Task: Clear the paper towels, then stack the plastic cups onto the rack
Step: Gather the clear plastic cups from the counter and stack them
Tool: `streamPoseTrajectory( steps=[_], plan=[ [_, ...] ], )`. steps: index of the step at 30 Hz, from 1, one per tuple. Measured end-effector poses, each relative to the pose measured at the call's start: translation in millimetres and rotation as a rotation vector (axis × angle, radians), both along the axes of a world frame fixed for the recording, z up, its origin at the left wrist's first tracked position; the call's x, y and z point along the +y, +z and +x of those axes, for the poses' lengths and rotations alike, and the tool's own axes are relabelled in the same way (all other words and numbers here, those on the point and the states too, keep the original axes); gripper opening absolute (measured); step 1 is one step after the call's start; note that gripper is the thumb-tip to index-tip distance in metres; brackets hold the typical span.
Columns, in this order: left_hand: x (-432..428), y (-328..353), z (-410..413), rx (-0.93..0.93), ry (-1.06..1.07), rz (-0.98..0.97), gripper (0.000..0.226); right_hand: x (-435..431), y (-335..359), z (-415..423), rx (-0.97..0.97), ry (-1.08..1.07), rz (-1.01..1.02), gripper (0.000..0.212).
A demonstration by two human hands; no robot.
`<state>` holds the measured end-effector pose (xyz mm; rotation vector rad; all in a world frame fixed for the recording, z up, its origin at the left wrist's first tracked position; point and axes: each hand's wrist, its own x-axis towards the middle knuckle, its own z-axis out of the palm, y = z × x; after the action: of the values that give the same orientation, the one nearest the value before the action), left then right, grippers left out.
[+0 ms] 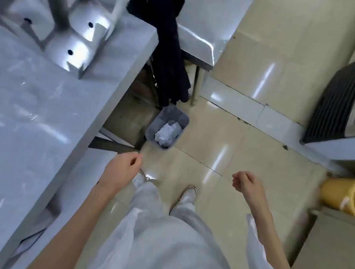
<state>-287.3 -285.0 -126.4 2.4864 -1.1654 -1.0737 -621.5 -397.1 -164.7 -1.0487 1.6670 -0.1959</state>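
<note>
Crumpled white paper towels (167,134) lie inside a small grey bin (183,119) on the floor, by the corner of the steel table (28,114). My left hand (122,167) hangs over the floor just short of the bin, fingers loosely curled, holding nothing. My right hand (244,183) is out to the right at the same height, also curled and empty. A blurred metal rack (58,19) with dark posts stands at the far end of the table. No plastic cups can be made out in the blur.
A dark garment (168,43) hangs beside the table above the bin. A second steel table (209,19) stands behind it. A yellow bucket (349,195) and a cabinet sit at the right, with a dark vented appliance (339,97) above. My feet (186,194) stand on beige tiles.
</note>
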Motion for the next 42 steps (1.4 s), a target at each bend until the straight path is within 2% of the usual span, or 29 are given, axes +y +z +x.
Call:
streamPoseTrajectory(
  steps=[3, 10, 14, 19, 27, 31, 37, 42],
  plan=[
    [58.8, 30.6, 13.3, -0.032, 0.137, -0.003, 0.049, -9.8, 29.7, 42.2, -0.055, 0.208, -0.03, 0.026],
    [201.8, 69.0, 53.1, -0.107, 0.574, -0.02, 0.047, -6.5, 85.7, 189.1, -0.086, 0.922, -0.21, 0.023],
    [256.7, 81.4, 81.0, -0.128, 0.667, -0.04, 0.03, 16.9, 106.3, 267.8, -0.067, 1.231, -0.287, 0.036],
    [305.3, 86.6, 128.6, -0.148, 0.768, -0.059, 0.019, 81.5, 114.5, 350.7, -0.116, 1.35, -0.261, 0.04],
    [328.6, 97.4, 212.6, -0.079, 0.802, -0.087, 0.025, 157.0, 109.2, 418.1, -0.148, 1.493, -0.083, 0.037],
    [303.6, 97.3, 238.8, -0.051, 0.812, -0.157, 0.031, 135.1, 116.2, 433.0, -0.139, 1.533, -0.049, 0.036],
    [251.2, 105.0, 252.6, -0.072, 0.88, -0.334, 0.057, 58.2, 123.0, 462.3, -0.119, 1.625, -0.087, 0.033],
    [223.6, 109.5, 242.3, -0.065, 0.995, -0.417, 0.059, 10.2, 128.9, 496.6, -0.17, 1.717, -0.071, 0.026]
  ],
)
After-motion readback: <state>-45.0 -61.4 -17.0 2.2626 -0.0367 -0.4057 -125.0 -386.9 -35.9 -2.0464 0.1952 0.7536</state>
